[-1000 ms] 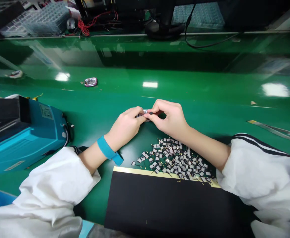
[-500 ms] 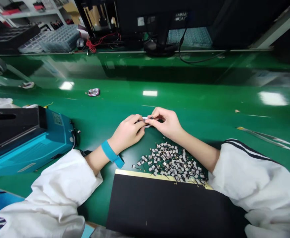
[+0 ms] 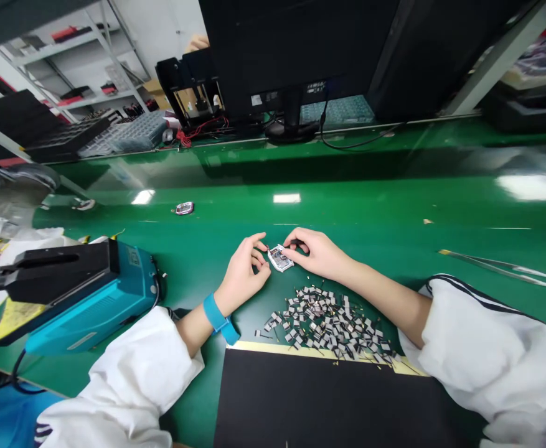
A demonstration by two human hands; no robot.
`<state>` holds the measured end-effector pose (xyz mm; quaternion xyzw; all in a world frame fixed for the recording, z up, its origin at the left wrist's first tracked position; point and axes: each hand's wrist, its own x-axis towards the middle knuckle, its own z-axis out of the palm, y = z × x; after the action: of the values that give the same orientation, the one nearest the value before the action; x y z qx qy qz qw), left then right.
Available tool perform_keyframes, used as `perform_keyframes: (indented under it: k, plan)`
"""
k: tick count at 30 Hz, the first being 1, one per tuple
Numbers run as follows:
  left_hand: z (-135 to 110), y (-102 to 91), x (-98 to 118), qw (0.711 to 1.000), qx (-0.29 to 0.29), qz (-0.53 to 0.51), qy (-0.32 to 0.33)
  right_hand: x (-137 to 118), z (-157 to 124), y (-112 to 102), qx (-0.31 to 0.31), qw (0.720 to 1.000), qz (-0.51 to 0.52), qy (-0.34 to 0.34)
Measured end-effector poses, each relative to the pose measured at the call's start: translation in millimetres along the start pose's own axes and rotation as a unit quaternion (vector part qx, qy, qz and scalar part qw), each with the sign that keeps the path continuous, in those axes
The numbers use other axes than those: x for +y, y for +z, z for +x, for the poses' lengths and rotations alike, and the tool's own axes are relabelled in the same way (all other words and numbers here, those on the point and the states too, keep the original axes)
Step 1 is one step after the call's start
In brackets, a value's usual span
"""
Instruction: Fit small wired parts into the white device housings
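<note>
A small open-backed electronic device (image 3: 281, 259) with a silvery-white frame and exposed circuitry sits between my hands on the green bench. My left hand (image 3: 246, 266), a teal band on its wrist, is beside the device's left edge with fingers apart, holding nothing. My right hand (image 3: 317, 252) has its thumb at the device's right edge. A small dark piece (image 3: 297, 242) shows in its curled fingers; its kind is unclear. Just below lies a pile of small grey-and-black parts with thin leads (image 3: 319, 317).
A black mat (image 3: 329, 398) with a yellow edge lies nearest me. At left stands a teal-and-black machine (image 3: 90, 292). Tweezers (image 3: 501, 267) rest at right. Another small device (image 3: 185, 208) lies farther back. A monitor (image 3: 296, 62) stands behind the bench.
My left hand has come away from the device, its fingers spreading. The device, earlier mostly covered by fingers, now shows its inside. The camera view has tilted up.
</note>
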<state>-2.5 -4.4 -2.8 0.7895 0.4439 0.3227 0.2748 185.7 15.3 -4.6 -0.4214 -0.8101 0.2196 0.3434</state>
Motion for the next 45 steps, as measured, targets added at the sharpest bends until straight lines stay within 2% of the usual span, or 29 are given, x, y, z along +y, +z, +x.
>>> perform_keyframes:
  k: [3,6,8,14,19,24,35,39,45]
  plan:
    - [5,-4.4,-4,0.999,-0.017,0.017,0.029,-2,-2,-1,-0.024,0.997,-0.07,-0.038]
    - [8,-7.3,-7,0.992,-0.088,0.046,0.074,-4,-3,-1,-0.04,0.983,-0.153,-0.096]
    - [8,-7.0,-8,0.988,-0.114,0.057,0.082,-8,-3,-1,-0.047,0.966,-0.212,-0.141]
    - [5,-4.7,-6,0.995,-0.073,0.053,0.039,-23,-5,1,-0.031,0.914,-0.338,-0.224]
    - [4,-4.2,-3,0.998,-0.039,0.027,0.046,-22,-4,6,0.005,0.898,-0.375,-0.231]
    - [4,-2.1,-4,0.998,-0.023,-0.009,0.051,-19,-1,8,0.037,0.899,-0.375,-0.221]
    - [4,-0.6,-3,0.997,-0.014,-0.064,0.04,-21,1,6,0.068,0.902,-0.342,-0.256]
    - [4,-1.3,-1,0.996,-0.027,-0.079,0.044,-22,0,8,0.062,0.916,-0.305,-0.254]
    - [4,-2.8,-1,0.995,-0.031,-0.086,0.036,-17,0,14,0.067,0.954,-0.201,-0.214]
